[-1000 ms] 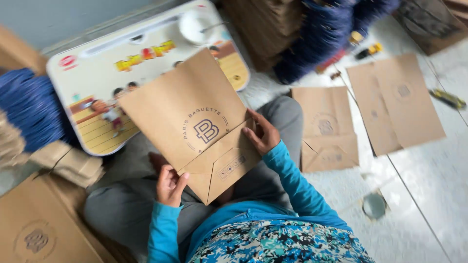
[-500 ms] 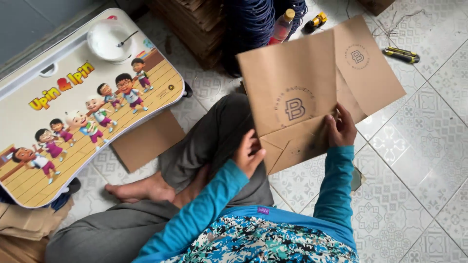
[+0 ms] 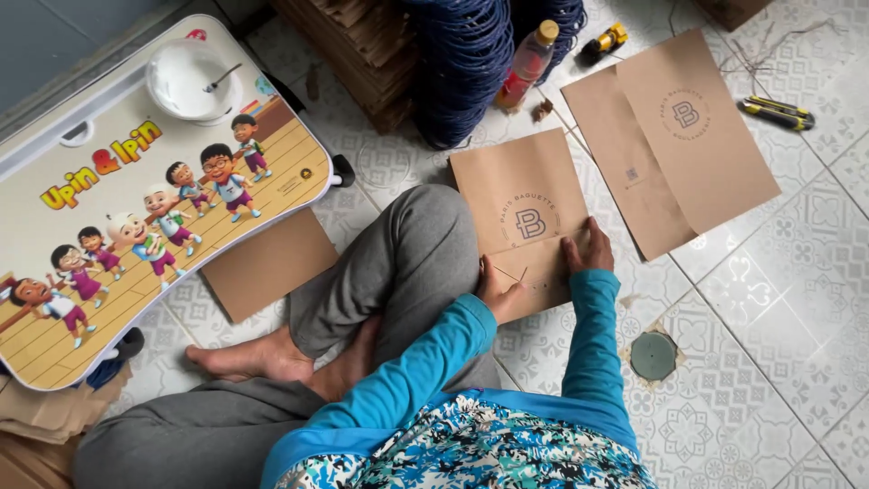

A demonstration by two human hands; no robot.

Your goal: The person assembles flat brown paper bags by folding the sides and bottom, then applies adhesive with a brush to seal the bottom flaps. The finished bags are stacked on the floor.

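A flat brown paper bag [image 3: 520, 204] with a round printed mark lies on the tiled floor beside my bent knee [image 3: 425, 244]. My left hand [image 3: 496, 292] grips its near left corner by the folded bottom flap. My right hand [image 3: 588, 252] rests on the near right edge with its fingers spread over the paper. Both arms wear teal sleeves.
Two more flat brown bags [image 3: 692, 136] overlap on the floor to the right, with a yellow-black utility knife [image 3: 777, 111] beyond them. A cartoon-printed lap table [image 3: 154, 208] carrying a white bowl [image 3: 192, 80] stands left. Blue cord bundles [image 3: 462, 63], a bottle [image 3: 525, 65], a bag stack [image 3: 358, 45] and a floor drain [image 3: 654, 355] surround me.
The bag was held up in front of me with both hands; it has come down to the right and now lies flat on the floor.
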